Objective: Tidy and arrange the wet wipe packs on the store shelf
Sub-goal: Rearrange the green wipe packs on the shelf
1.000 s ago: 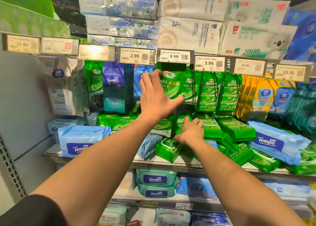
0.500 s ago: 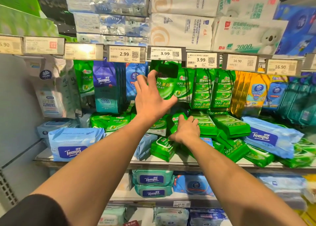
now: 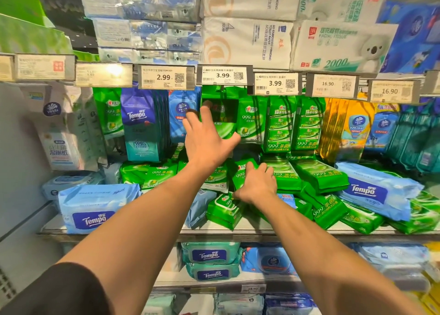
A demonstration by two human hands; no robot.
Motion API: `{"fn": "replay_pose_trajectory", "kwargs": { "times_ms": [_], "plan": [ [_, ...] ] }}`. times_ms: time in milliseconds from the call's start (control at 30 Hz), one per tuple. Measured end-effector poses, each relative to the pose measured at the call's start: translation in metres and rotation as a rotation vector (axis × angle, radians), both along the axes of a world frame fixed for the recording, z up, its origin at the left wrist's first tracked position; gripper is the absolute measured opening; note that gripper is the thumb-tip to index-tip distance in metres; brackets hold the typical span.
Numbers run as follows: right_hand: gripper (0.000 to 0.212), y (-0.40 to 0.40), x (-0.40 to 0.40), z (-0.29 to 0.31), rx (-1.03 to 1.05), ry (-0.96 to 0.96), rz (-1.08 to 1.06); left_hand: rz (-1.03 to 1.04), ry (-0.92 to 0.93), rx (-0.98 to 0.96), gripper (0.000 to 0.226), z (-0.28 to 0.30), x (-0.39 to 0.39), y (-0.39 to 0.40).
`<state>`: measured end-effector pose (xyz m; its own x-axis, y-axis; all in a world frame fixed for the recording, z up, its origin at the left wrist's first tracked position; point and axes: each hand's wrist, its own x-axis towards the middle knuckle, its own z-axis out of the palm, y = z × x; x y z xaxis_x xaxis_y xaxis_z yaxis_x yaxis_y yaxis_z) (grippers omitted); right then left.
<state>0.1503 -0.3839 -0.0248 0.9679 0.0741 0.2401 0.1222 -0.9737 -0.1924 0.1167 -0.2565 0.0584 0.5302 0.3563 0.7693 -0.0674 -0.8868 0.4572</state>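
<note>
Green wet wipe packs [image 3: 252, 122] hang in a row under the price rail, and more green packs [image 3: 316, 172] lie in a loose pile on the shelf [image 3: 262, 231] below. My left hand [image 3: 207, 138] is raised with fingers spread and straight, its fingertips against the hanging green pack [image 3: 221, 114] below the first 3.99 tag. My right hand [image 3: 258, 183] lies palm down on the piled green packs, fingers resting over a tilted pack [image 3: 240, 174]. Neither hand grips anything that I can see.
Blue Tempo packs lie at the shelf's left [image 3: 95, 207] and right [image 3: 371, 191]. Dark blue Tempo packs [image 3: 140, 126] and a Vinda pack [image 3: 183, 114] hang left of my hand. Yellow packs [image 3: 345, 129] hang on the right. Tissue bundles [image 3: 247, 29] fill the shelf above.
My left hand has slid down the hanging green pack and its fingers have spread. My right hand has stayed on the pile. The view moved slightly closer.
</note>
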Motion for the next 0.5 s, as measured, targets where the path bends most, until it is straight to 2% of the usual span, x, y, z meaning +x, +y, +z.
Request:
{"fn": "replay_pose_trajectory", "kwargs": {
  "times_ms": [133,267,333,367,500],
  "plan": [
    [0.093,0.0,0.002,-0.001,-0.007,-0.009,0.006,0.045,0.105,0.008,0.082,0.003,0.014,-0.002],
    [0.094,0.0,0.003,-0.003,-0.016,-0.019,0.013,0.078,0.276,0.053,0.062,0.008,0.038,0.003],
    [0.092,-0.001,0.004,-0.003,-0.018,-0.029,0.02,0.059,0.417,0.057,0.07,0.006,0.054,0.009],
    [0.091,-0.002,0.004,-0.004,-0.02,-0.032,0.025,0.029,0.424,0.025,0.076,0.004,0.062,0.012],
    [0.091,-0.001,0.007,-0.004,-0.027,-0.028,0.03,-0.035,0.306,-0.06,0.104,0.009,0.08,0.011]
  ]
}}
